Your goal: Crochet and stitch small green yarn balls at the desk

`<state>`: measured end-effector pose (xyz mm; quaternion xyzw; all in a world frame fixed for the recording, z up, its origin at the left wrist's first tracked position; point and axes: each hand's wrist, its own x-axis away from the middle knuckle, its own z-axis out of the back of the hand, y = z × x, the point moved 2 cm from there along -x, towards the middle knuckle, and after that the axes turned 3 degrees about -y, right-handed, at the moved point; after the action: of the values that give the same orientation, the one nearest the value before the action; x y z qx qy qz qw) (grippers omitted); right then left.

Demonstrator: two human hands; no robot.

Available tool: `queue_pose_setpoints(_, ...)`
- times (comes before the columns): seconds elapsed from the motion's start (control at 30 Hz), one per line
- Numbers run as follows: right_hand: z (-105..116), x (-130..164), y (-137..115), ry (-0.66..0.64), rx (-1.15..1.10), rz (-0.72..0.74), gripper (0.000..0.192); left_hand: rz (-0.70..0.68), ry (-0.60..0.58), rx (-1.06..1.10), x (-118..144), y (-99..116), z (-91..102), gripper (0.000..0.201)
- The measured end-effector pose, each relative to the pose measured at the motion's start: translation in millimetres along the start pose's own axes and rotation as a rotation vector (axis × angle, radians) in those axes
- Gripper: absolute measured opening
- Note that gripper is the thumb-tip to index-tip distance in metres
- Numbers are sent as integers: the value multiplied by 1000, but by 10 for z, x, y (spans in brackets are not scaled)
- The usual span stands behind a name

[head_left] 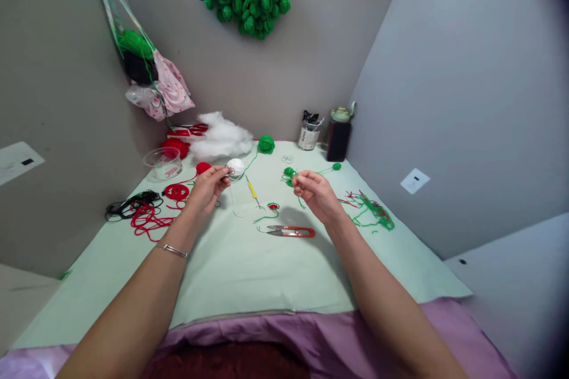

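Nearest lies the purple cloth (275,331) over the desk (244,272) edge. Left hand (207,186), fingers pinching a small white ball (235,166). Red snips (292,231) lie between the hands. Right hand (313,192), fingers pressed together on green yarn (291,176).

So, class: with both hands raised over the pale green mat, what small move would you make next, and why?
Probably draw the right hand outward to tighten the thin strand: the left hand pinches a small white piece, and the yellow-handled crochet hook lies unused between them.
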<state>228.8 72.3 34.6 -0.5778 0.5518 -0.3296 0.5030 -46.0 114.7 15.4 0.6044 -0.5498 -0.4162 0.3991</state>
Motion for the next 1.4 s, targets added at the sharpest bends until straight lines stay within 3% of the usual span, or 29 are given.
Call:
queue_pose_setpoints(0.1, -131, 38, 89, -96, 45, -32, 25, 96, -195, 268, 113, 57, -166, 14)
queue_pose_setpoints(0.2, -244, 78, 147, -159, 94, -41, 24, 176, -289, 440, 213, 117, -292, 8)
queue_pose_setpoints(0.53, -593, 146, 341, -362, 234, -12, 22, 332, -311, 561, 449, 167, -570, 10)
queue_pose_setpoints(0.67, -564, 111, 397, -336, 136, -66, 23, 347, -308, 572, 463, 157, -579, 13)
queue_pose_setpoints(0.83, -467, 55, 409, -206, 70, -51, 24, 366, -297, 611, 490, 177, -590, 21)
queue_pose_setpoints(0.97, -518, 80, 406, -329, 65, -68, 23, 365, -323, 610, 516, 177, -618, 22)
queue_pose_setpoints(1.13, -535, 155, 376, -532, 4, -278, 25, 262, -255, 613, 364, 170, -482, 16)
queue_pose_setpoints(1.23, -448, 146, 318, -481, -59, -312, 26, 174, -105, 581, 197, 159, -302, 16)
queue_pose_setpoints(1.4, -288, 81, 217, -353, -44, -208, 23, -1, 63, 336, 13, 114, -2, 9)
